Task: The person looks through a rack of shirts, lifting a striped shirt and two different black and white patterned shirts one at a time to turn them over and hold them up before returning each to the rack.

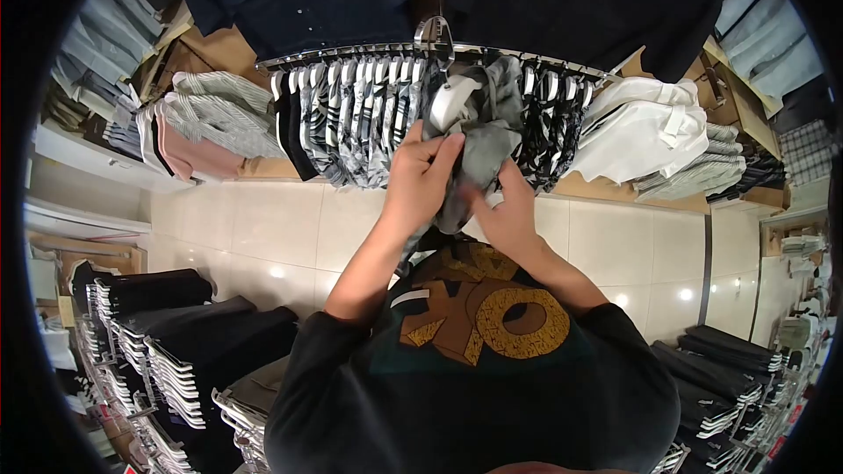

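At far left, pink clothing (206, 142) beside grey striped shirts (224, 105); lower down, black clothes (206, 325) on white hangers (178, 386), packed closely together. Next, a tight row of black-and-white patterned clothes (358, 123), hanging side by side under the metal rail (351, 49).

Then, in front of that row, the left hand (417, 180), with its grip closed on the grey garment (488, 158) and the thumb on top of the cloth. At centre, between both hands, the garment itself, bunched and drooping, with a curved white hanger (451, 102) at its top; cannot tell if hooked to the rail. Below, a black T-shirt (474, 404) with large brown and yellow lettering.

Just to the right, the right hand (511, 218), fingertips against the cloth's right edge, thumb blurred; cannot tell its grip as open or closed. Behind, darker patterned clothes (551, 123); farther right, a white shirt (645, 127).
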Available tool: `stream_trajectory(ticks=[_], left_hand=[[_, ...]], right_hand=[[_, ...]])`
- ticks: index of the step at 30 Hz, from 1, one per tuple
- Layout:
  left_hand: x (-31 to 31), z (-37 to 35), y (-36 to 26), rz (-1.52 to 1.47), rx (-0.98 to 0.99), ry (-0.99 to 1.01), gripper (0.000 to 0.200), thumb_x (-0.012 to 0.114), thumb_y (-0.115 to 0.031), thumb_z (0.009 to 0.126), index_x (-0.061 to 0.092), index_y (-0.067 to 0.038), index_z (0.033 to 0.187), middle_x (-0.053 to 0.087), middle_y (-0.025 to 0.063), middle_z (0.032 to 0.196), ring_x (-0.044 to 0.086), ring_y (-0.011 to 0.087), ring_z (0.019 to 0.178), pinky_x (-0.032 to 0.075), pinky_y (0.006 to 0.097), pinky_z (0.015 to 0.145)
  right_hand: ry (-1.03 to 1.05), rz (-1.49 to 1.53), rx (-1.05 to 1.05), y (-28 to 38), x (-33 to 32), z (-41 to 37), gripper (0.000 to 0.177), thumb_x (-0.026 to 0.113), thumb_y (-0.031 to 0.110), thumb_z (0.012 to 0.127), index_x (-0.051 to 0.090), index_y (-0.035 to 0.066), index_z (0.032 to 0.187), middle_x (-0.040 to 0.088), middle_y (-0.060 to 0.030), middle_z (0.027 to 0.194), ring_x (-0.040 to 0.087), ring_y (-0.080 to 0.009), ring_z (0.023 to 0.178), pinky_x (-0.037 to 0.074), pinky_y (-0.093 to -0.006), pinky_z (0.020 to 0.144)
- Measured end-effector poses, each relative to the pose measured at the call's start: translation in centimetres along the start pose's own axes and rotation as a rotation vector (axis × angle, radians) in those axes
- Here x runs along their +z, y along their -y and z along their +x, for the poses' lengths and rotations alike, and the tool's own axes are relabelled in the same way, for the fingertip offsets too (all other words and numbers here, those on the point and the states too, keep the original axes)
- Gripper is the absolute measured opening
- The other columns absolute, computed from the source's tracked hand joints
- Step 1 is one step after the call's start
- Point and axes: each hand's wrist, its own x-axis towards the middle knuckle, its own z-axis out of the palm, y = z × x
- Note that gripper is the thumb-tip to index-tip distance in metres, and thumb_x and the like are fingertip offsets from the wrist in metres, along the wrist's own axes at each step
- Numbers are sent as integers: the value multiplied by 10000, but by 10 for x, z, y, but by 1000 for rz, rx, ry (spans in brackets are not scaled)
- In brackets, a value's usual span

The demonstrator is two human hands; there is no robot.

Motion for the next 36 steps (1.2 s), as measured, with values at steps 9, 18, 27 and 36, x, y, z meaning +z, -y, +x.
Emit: stream_trajectory(ticks=[9,18,27,36], left_hand=[[-7,-2,22,94,-12,-118,205,729,-136,966,734,52,886,630,213,909,595,344,795,479,390,733],[-22,-27,-17,252,48,-18,577,934,-281,737,745,-82,1244,573,213,1205,647,408,1028,529,429,935],[5,-38,-11,246,10,122,483,881,-246,801,740,-97,1238,551,244,1199,652,437,988,552,460,917],[-3,-21,9,223,139,70,127,747,-145,924,760,-36,988,591,274,1056,646,430,848,530,449,750]], right_hand=[[20,503,556,-30,-45,12,307,610,259,1081,697,8,927,682,31,837,545,-41,737,460,-241,683],[195,674,814,-22,-41,44,320,636,306,1063,735,2,1058,732,-19,901,659,-79,753,518,-241,698],[155,708,874,-27,-27,52,318,681,324,1034,728,11,1063,732,-23,940,675,-92,793,539,-257,729],[337,536,736,-22,-23,43,405,717,349,1006,670,-10,1189,722,-53,1045,668,-96,916,533,-260,822]])
